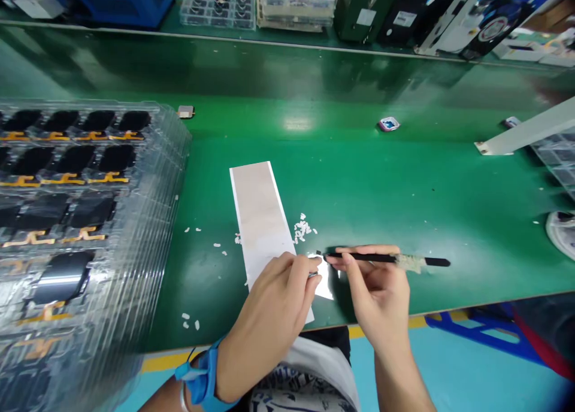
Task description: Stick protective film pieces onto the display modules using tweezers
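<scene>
My right hand (381,286) grips a slim black pen-like tool (371,257) with pale tape wrapped near its rear end. The tool lies almost level, its tip pointing left toward my left fingertips. My left hand (283,289) is closed in a pinch on a small greyish piece (313,274), mostly hidden by the fingers. Beneath the left hand lies a long strip of pale backing paper (263,214) with white edges. A small shiny white sheet (324,285) rests between the two hands. Small white scraps (302,227) are heaped just beyond them.
Stacked clear trays (173,178) holding black screens with orange flex cables fill the left side. A small part (185,111) lies behind them. Farther back sits a small device (389,124). A raised shelf (287,38) carries boxes and cases. A white post (525,127) slants at right.
</scene>
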Motion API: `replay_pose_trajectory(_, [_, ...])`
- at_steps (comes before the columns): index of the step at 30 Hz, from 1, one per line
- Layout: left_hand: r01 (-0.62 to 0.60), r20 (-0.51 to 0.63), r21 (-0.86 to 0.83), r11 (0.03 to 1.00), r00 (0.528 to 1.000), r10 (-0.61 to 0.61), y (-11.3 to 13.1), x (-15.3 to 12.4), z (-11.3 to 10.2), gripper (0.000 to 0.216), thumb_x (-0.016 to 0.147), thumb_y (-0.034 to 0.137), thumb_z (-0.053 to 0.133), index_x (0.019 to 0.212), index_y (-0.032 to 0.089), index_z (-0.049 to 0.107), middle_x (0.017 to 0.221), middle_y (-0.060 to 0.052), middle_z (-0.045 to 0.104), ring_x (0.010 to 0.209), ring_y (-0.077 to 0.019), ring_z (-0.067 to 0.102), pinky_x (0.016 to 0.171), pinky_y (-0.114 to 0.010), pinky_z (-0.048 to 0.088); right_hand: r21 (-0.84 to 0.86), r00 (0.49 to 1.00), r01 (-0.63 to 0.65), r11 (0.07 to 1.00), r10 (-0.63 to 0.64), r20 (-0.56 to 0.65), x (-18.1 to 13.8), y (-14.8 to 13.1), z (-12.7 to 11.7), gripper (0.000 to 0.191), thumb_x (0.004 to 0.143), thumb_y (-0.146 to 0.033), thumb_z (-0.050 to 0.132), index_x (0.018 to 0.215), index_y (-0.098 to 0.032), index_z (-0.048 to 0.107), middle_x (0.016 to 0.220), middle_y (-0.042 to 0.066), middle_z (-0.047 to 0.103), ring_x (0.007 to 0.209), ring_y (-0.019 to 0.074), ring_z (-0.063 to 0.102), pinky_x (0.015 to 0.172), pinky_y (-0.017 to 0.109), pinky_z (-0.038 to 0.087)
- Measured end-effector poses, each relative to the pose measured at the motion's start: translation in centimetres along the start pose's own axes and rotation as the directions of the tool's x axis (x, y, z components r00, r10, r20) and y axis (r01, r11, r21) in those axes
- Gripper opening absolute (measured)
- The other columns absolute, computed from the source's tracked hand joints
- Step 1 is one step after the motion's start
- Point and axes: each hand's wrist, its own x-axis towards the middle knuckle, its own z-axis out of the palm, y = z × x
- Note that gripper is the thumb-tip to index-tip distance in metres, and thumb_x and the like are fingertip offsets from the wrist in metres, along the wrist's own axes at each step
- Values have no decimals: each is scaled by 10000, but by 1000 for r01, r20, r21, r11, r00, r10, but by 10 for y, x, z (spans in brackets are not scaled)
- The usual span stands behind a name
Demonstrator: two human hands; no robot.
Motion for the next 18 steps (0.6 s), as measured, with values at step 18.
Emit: replay_pose_trajectory(18, [-71,5,54,996,997,71,2,2,0,123,993,139,401,1082,201,458,995,-103,632,934,-286,629,736,-398,508,81,997,-37,996,42,-58,2,-6,7,174,828,-242,724,887,-172,576,848,72,753,666,201,749,658,266,651])
